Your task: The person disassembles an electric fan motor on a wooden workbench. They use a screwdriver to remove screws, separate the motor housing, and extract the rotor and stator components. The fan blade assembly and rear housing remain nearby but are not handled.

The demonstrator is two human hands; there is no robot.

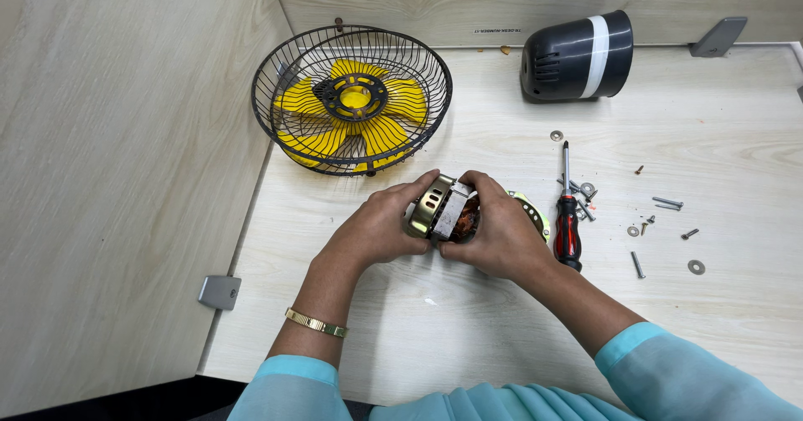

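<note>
Gripping the fan motor [443, 210] between my left hand [376, 228] and right hand [498, 237], I saw brass-coloured end plates, a grey steel core (copper windings showing).

Two bare hands, left hand [381, 224] and right hand [500, 235], ringless as far as seen, thin gold bangle [315, 323] sat behind left wrist, loose light turquoise sleeves [669, 375] covered both forearms below wrists.

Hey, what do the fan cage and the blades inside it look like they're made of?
The round black fan cage looks like thin steel wire, coated black: fine ribs, slight sheen. The yellow fan blades look like moulded plastic: uniform bright colour, faintly translucent, ribbed. Neither is certain by sight.
</note>
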